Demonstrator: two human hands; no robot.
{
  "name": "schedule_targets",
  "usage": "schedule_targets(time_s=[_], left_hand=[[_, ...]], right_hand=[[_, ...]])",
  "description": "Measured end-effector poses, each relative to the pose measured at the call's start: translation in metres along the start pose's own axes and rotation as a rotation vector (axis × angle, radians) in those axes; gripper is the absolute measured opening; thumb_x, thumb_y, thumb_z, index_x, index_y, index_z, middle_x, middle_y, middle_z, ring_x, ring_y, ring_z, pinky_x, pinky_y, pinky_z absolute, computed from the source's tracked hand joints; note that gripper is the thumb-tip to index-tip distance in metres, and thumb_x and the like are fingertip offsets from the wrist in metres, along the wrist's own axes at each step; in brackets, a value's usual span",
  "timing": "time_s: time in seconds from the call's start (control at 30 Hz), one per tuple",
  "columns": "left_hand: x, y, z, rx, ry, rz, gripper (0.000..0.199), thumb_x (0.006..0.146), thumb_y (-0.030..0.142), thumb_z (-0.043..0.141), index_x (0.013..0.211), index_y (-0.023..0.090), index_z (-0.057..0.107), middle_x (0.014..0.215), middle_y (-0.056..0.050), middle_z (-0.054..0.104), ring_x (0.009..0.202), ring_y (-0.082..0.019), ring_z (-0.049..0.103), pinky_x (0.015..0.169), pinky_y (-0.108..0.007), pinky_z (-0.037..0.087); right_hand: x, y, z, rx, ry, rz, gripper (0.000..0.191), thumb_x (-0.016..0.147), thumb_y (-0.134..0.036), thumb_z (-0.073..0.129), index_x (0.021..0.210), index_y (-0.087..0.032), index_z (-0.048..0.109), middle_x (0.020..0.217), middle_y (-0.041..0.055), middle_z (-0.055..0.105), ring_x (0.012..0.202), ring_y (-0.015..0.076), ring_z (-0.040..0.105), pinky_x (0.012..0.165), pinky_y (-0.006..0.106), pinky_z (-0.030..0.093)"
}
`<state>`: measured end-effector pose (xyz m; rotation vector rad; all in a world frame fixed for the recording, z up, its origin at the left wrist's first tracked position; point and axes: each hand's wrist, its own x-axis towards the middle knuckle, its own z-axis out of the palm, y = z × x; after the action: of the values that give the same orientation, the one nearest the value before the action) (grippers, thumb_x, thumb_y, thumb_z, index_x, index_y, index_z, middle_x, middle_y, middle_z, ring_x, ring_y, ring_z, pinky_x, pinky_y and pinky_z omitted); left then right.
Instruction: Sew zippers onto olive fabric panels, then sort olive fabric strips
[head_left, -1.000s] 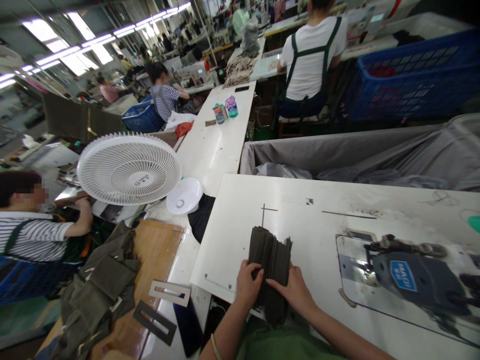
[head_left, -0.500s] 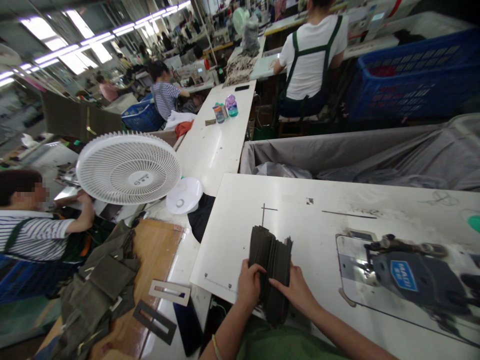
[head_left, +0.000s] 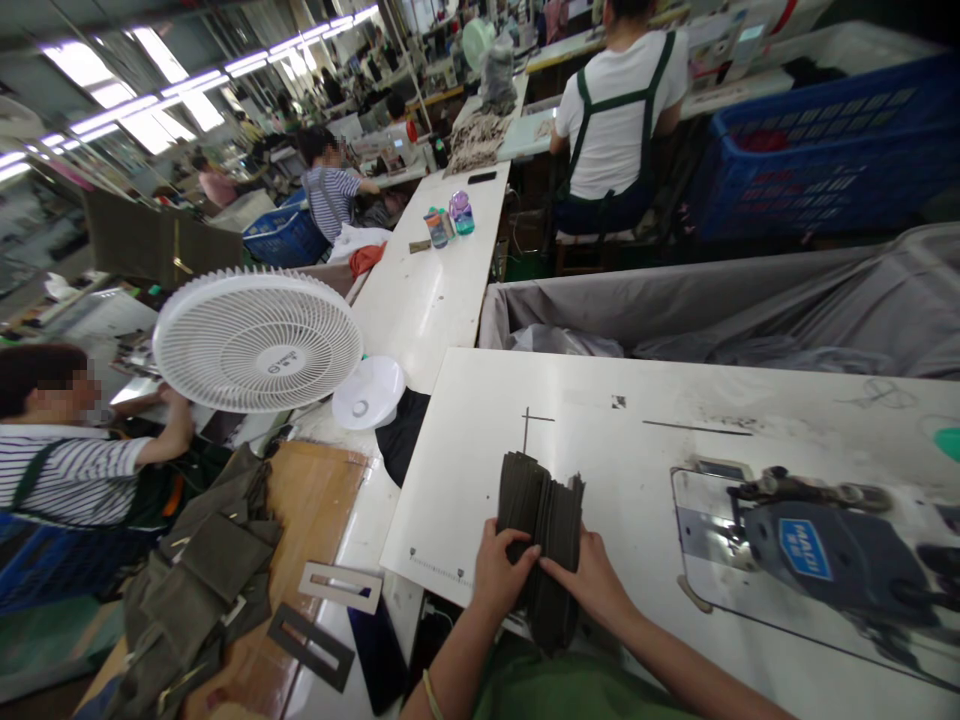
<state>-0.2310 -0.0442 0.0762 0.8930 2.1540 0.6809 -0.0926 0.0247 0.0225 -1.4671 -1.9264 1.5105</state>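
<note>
A thick stack of dark olive fabric pieces (head_left: pixel 541 510) stands on edge at the near side of the white sewing table (head_left: pixel 465 450), partly overhanging it. My left hand (head_left: pixel 501 568) grips its left side, thumb laid across the top edges. On the opposite side my right hand (head_left: pixel 589 572) is wrapped round the stack, its thumb pointing inward close to the left thumb. The fingers below the pieces are hidden. Right of my hands sits a dark grey sewing machine (head_left: pixel 810 550).
A white fan (head_left: pixel 259 340) stands at the left, near a seated co-worker (head_left: pixel 75 460). Olive garment pieces (head_left: pixel 202 570), two slotted templates (head_left: pixel 341 587) and a dark phone-like slab (head_left: pixel 377 650) lie left of me. A grey fabric-lined bin (head_left: pixel 675 300) runs behind the table.
My left thumb has shifted right across the stack's edges, nearer to the right thumb. The stack and my right hand stay almost in place.
</note>
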Motion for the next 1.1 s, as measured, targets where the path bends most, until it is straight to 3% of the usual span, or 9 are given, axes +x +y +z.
schedule_targets(time_s=[0.6,0.8,0.97,1.1], left_hand=[[0.002,-0.017,0.008,0.016,0.020,0.079,0.017,0.081,0.009,0.049,0.091,0.018,0.060,0.099,-0.006,0.050,0.095,-0.020,0.053,0.090,-0.035,0.042],[-0.001,-0.014,0.008,-0.013,0.049,0.133,0.035,0.077,0.000,0.042,0.103,0.020,0.052,0.104,-0.004,0.051,0.103,-0.017,0.050,0.094,-0.032,0.039],[0.001,-0.012,0.007,0.007,0.031,0.111,0.029,0.079,0.002,0.041,0.089,0.020,0.060,0.099,-0.005,0.049,0.093,-0.018,0.053,0.087,-0.031,0.043],[0.003,-0.014,0.006,0.020,0.001,0.088,0.030,0.080,0.004,0.042,0.089,0.020,0.065,0.105,-0.006,0.048,0.098,-0.019,0.053,0.091,-0.032,0.043]], right_hand=[[-0.001,0.000,-0.002,0.021,0.000,0.001,0.059,0.065,-0.049,0.062,0.112,-0.016,0.049,0.096,0.0079,0.052,0.098,0.0290,0.052,0.088,0.042,0.044],[-0.001,-0.003,-0.004,0.022,-0.016,-0.004,0.058,0.065,-0.048,0.062,0.110,-0.015,0.049,0.094,0.0081,0.052,0.097,0.0290,0.051,0.087,0.042,0.044],[0.000,-0.001,-0.005,0.031,-0.027,-0.004,0.058,0.065,-0.049,0.061,0.111,-0.016,0.048,0.095,0.0082,0.051,0.098,0.0293,0.051,0.089,0.043,0.044],[0.000,0.001,-0.005,0.039,-0.035,-0.003,0.059,0.065,-0.049,0.059,0.112,-0.016,0.048,0.095,0.0087,0.051,0.098,0.0298,0.051,0.091,0.044,0.042]])
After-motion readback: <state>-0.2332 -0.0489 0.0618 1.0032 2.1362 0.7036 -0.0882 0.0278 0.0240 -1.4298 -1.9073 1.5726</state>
